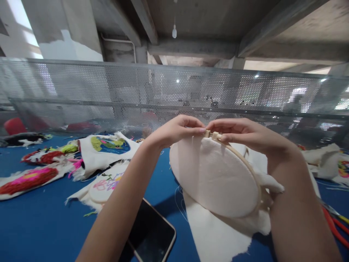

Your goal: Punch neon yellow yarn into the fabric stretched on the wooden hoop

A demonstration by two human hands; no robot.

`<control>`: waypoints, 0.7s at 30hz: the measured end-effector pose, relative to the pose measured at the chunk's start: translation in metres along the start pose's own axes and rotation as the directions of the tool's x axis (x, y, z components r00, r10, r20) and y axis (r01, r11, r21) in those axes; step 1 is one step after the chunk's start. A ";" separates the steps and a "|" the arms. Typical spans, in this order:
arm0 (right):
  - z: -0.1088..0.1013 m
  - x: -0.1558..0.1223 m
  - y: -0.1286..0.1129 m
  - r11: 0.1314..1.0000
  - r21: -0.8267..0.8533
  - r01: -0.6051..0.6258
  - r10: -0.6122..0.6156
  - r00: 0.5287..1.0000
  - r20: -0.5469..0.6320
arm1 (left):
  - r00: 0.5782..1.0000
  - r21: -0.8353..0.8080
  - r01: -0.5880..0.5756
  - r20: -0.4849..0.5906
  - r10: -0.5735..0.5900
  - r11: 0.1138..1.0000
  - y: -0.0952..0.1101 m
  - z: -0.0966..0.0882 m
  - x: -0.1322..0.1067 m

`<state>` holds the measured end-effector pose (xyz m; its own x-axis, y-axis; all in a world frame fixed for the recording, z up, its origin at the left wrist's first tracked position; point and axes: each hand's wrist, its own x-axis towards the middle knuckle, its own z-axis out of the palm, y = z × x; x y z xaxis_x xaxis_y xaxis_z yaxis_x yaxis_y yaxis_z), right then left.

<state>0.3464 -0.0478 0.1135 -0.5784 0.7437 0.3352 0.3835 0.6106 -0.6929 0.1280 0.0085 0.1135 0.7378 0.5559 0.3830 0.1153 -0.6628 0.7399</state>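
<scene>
A wooden embroidery hoop (pixel 247 163) with plain cream cloth (pixel 215 174) stretched over it stands tilted above the blue table (pixel 40 222). Both hands meet at its top edge. My left hand (pixel 177 129) pinches the rim and cloth just left of the hoop's small clasp (pixel 212 135). My right hand (pixel 242 134) has its fingers closed round the clasp. Loose cloth hangs below the hoop onto the table.
A dark phone (pixel 151 234) lies face up under my left forearm. Embroidered cloth pieces (pixel 109 145) and tufted colourful patches (pixel 29 180) lie at left. Red-handled tools (pixel 334 222) lie at far right. A perforated metal screen (pixel 109 91) stands behind the table.
</scene>
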 end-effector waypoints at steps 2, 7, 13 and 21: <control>0.000 0.000 0.001 1.000 0.003 -0.003 0.003 1.000 -0.008 | 1.000 0.003 -0.007 -0.016 0.007 1.000 -0.001 0.000 0.000; 0.000 0.000 0.000 1.000 -0.003 -0.005 0.005 1.000 0.000 | 1.000 -0.027 -0.004 0.018 0.004 1.000 0.001 0.003 0.000; -0.001 0.001 0.000 1.000 -0.029 -0.009 0.009 1.000 -0.003 | 0.997 0.050 -0.004 -0.071 0.008 0.999 -0.001 0.008 0.003; 0.000 -0.001 0.003 1.000 -0.011 0.005 -0.006 1.000 -0.008 | 0.999 -0.059 0.011 0.041 -0.009 0.998 -0.004 -0.001 -0.001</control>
<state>0.3480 -0.0465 0.1115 -0.5744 0.7426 0.3444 0.3882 0.6176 -0.6840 0.1262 0.0111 0.1106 0.7632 0.5407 0.3537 0.0843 -0.6261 0.7752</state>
